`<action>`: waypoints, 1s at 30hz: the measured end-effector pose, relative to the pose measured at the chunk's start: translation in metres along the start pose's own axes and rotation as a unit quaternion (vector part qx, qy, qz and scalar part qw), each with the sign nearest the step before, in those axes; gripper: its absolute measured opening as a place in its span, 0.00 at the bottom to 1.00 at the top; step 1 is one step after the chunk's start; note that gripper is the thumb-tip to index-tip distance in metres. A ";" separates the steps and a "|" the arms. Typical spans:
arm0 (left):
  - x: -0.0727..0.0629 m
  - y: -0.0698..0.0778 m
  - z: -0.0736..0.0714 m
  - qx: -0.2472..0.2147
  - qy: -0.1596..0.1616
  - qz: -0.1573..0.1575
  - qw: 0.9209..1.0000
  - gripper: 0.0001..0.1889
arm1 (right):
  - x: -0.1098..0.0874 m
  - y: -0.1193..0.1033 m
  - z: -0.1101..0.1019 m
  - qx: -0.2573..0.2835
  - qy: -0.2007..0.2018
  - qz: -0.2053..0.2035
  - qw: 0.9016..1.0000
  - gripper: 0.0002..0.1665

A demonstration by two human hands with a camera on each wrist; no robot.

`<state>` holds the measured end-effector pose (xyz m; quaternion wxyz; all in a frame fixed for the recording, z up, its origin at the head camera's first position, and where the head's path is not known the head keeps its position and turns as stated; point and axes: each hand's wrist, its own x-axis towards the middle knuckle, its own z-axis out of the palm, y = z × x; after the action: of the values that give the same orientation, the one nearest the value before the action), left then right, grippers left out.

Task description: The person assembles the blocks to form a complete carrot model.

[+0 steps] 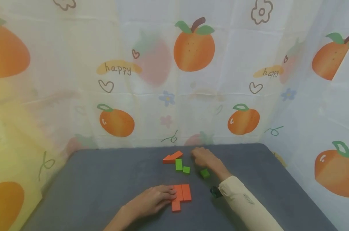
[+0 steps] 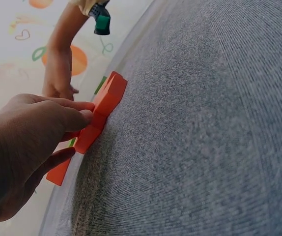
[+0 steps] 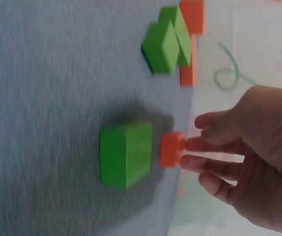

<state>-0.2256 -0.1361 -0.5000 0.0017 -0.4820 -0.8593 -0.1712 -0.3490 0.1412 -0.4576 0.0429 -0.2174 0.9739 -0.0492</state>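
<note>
My left hand (image 1: 155, 200) rests its fingertips on the left side of a group of flat orange blocks (image 1: 186, 192). One smaller orange block (image 1: 176, 206) sits at the group's near edge. In the left wrist view, the fingers press against these blocks without visibly wrapping round them. Farther back, my right hand (image 1: 204, 156) reaches low over the table. Its fingertips are at a small orange block (image 3: 172, 149), slightly bent; whether they touch it is hard to tell. The hand hides that block in the head view. A green block (image 1: 204, 173) lies nearer, below the right wrist.
Left of the right hand lie a long green block (image 1: 178, 164), a small green block (image 1: 186, 169) and orange pieces (image 1: 172, 157). They stand on a dark grey cloth-covered table (image 1: 85, 186). A fruit-printed curtain (image 1: 151, 112) hangs behind and at the sides.
</note>
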 end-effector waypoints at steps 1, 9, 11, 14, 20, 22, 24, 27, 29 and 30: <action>0.000 0.001 -0.001 -0.002 -0.002 -0.004 1.000 0.16 | -0.002 0.003 -0.002 -0.001 0.004 0.001 1.000 0.11; 0.000 0.002 -0.003 -0.007 -0.016 -0.025 1.000 0.16 | -0.016 0.022 0.002 0.000 0.033 -0.010 0.999 0.05; 0.001 0.002 -0.003 -0.006 -0.015 -0.025 1.000 0.16 | -0.019 0.025 0.004 -0.003 0.058 -0.004 0.998 0.02; 0.001 0.001 -0.002 -0.003 -0.012 -0.020 1.000 0.16 | -0.022 0.031 0.006 0.004 0.077 0.004 0.997 0.07; 0.001 0.003 -0.002 -0.008 -0.012 -0.023 1.000 0.16 | -0.033 0.037 0.008 -0.005 0.101 0.003 0.995 0.07; 0.001 0.004 -0.002 -0.006 -0.012 -0.025 1.000 0.16 | -0.037 0.036 0.005 -0.009 0.112 0.003 0.994 0.07; 0.001 0.004 -0.002 -0.005 -0.011 -0.028 1.000 0.16 | -0.044 0.034 0.002 -0.013 0.127 -0.004 0.992 0.07; 0.000 0.004 -0.002 -0.004 -0.005 -0.026 1.000 0.16 | -0.056 0.027 -0.005 -0.020 0.148 -0.026 0.988 0.07; 0.000 0.003 -0.001 -0.004 -0.002 -0.023 1.000 0.16 | -0.066 0.020 -0.009 -0.024 0.157 -0.050 0.986 0.08; 0.000 0.003 -0.001 -0.004 -0.001 -0.021 1.000 0.16 | -0.071 0.016 -0.012 -0.027 0.160 -0.067 0.984 0.08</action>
<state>-0.2232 -0.1348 -0.4979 -0.0047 -0.4641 -0.8685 -0.1738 -0.2929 0.1874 -0.4434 -0.1226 -0.2730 0.9523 -0.0602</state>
